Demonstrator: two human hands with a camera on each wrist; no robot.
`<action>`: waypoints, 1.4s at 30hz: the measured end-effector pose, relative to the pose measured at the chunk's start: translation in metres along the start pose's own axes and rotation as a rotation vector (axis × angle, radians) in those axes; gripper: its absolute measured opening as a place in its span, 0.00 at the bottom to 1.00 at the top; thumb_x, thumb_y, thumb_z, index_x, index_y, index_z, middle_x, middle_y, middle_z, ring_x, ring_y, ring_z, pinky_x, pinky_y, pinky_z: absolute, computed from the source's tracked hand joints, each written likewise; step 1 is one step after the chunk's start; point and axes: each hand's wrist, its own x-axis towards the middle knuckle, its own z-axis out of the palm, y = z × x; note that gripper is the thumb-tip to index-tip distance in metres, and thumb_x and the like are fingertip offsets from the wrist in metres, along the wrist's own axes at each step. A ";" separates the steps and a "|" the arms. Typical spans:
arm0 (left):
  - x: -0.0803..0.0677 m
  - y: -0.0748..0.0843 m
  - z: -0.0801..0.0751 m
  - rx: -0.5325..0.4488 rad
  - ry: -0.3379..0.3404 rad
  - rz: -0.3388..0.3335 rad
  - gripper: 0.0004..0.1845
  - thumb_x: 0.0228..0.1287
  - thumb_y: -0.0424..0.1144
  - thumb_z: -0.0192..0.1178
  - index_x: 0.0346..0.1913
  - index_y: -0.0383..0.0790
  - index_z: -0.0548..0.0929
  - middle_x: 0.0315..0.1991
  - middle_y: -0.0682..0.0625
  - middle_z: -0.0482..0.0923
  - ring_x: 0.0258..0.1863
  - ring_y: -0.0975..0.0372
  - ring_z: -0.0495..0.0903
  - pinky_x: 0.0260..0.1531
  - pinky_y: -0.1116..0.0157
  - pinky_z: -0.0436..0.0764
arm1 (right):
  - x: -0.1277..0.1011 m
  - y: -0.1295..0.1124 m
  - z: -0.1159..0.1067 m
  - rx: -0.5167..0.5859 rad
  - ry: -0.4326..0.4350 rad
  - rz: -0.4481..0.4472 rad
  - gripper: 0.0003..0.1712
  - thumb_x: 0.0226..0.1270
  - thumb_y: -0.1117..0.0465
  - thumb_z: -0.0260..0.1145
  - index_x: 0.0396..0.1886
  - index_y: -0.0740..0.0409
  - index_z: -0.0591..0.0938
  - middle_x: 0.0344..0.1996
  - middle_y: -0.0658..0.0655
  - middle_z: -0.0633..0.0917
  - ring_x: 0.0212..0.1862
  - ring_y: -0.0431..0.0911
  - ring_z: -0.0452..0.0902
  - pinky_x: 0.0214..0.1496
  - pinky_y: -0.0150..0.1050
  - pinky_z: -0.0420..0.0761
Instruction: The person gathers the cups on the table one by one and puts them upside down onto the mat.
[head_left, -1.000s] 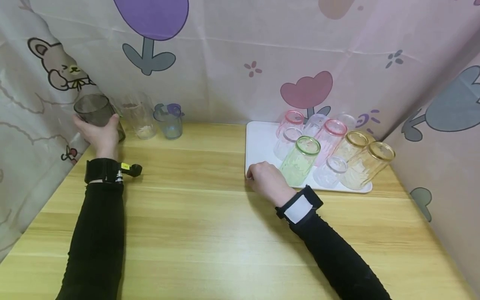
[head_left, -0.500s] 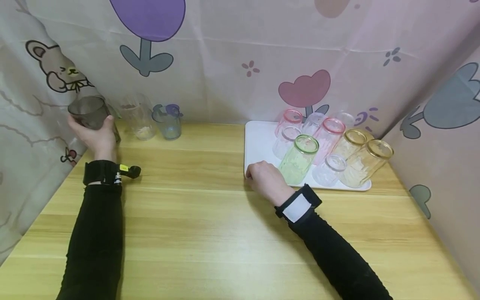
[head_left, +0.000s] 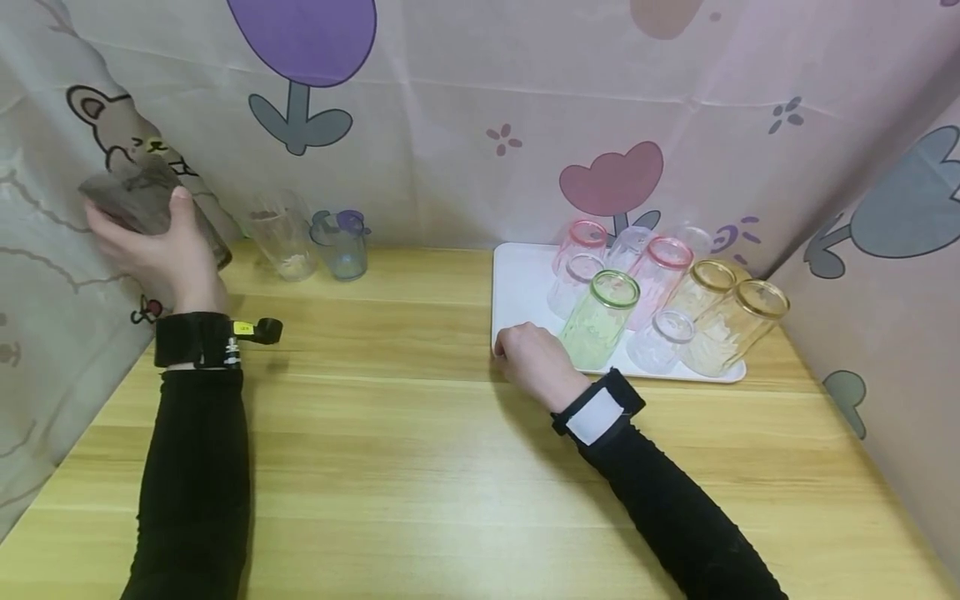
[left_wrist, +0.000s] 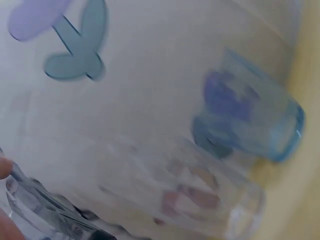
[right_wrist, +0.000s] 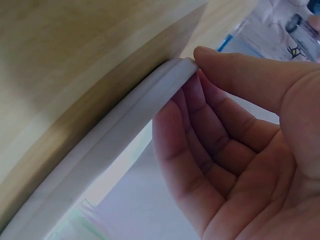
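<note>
far left by curtain: your left hand [head_left: 161, 250] grips grey glass [head_left: 142, 204], lifted and tilted, could slip or knock clear glass [head_left: 281, 233]. right hand [head_left: 532, 354] pinches tray [head_left: 517, 287] corner; tugging topples crowded glasses.

I sit at a pale wooden table [head_left: 420, 467] with lengthwise grain, lit evenly. Beyond my hands hangs a pinkish curtain [head_left: 465, 117] printed with tulips, purple and pink; it wraps round on both sides, with a cartoon bear [head_left: 112, 133] left of my left hand.
</note>
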 end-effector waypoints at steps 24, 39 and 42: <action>-0.055 0.024 0.039 -0.692 -0.232 -0.198 0.28 0.77 0.47 0.59 0.72 0.58 0.61 0.67 0.57 0.70 0.62 0.67 0.74 0.64 0.69 0.72 | 0.002 -0.002 -0.001 -0.029 -0.008 -0.005 0.03 0.64 0.67 0.72 0.30 0.59 0.88 0.28 0.54 0.88 0.30 0.47 0.81 0.33 0.44 0.84; -0.133 -0.017 0.081 -0.645 -0.570 -0.228 0.21 0.79 0.49 0.54 0.66 0.43 0.70 0.62 0.46 0.75 0.60 0.57 0.78 0.63 0.64 0.79 | 0.000 -0.003 -0.003 0.103 0.194 -0.057 0.17 0.68 0.59 0.72 0.50 0.66 0.85 0.40 0.60 0.88 0.40 0.53 0.86 0.42 0.48 0.87; -0.150 -0.025 0.085 -0.629 -0.634 -0.247 0.20 0.78 0.49 0.55 0.64 0.44 0.71 0.58 0.48 0.76 0.55 0.58 0.79 0.60 0.63 0.81 | 0.001 -0.004 -0.004 0.168 0.324 -0.088 0.32 0.67 0.58 0.74 0.65 0.69 0.75 0.53 0.65 0.83 0.48 0.56 0.83 0.48 0.50 0.87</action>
